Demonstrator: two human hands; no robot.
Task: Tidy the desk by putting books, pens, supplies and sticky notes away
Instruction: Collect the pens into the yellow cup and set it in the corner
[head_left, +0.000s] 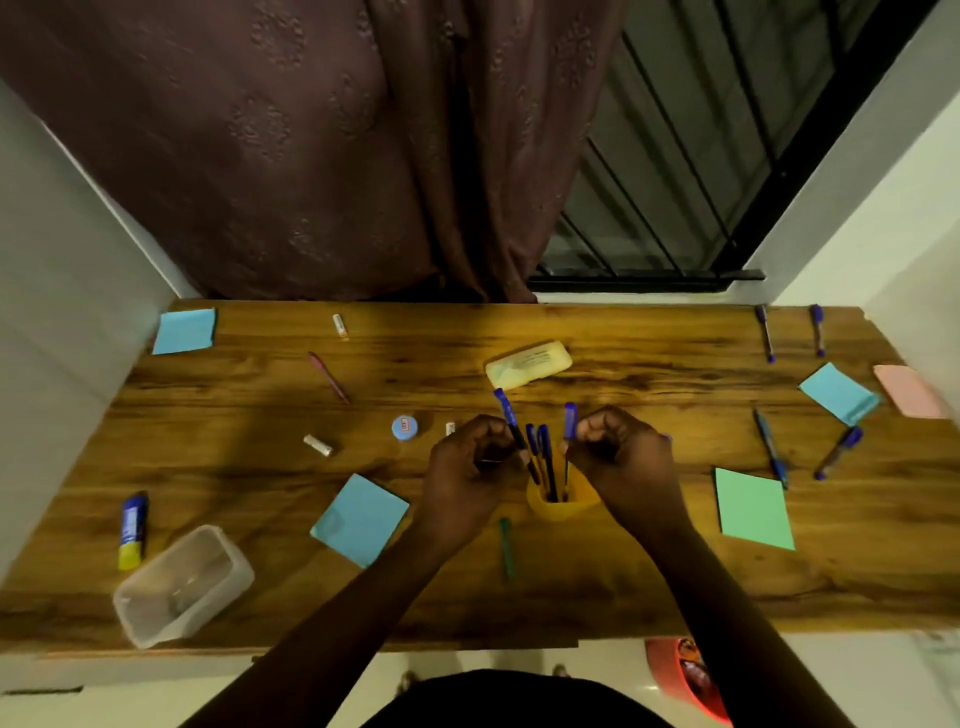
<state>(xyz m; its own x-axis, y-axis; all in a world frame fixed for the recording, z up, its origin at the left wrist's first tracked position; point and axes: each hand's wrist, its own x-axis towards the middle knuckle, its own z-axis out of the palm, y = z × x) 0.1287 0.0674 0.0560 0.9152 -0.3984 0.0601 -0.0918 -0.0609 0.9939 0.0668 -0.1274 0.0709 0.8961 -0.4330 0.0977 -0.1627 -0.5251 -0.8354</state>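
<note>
Pens are gripped in both hands above the yellow cup (558, 506), which stands near the front middle of the wooden desk (649, 571). The left hand (470, 467) is closed around a blue pen (509, 418) tilted with its lower end at the cup's mouth. The right hand (621, 449) is closed on another blue pen (570, 421), held nearly upright; its lower part is partly hidden behind the fingers. Two more pens (543, 457) are seen standing in the cup. Much of the cup's far wall is covered by the hands. Labels on the glue stick (133, 530) cannot be read.
</note>
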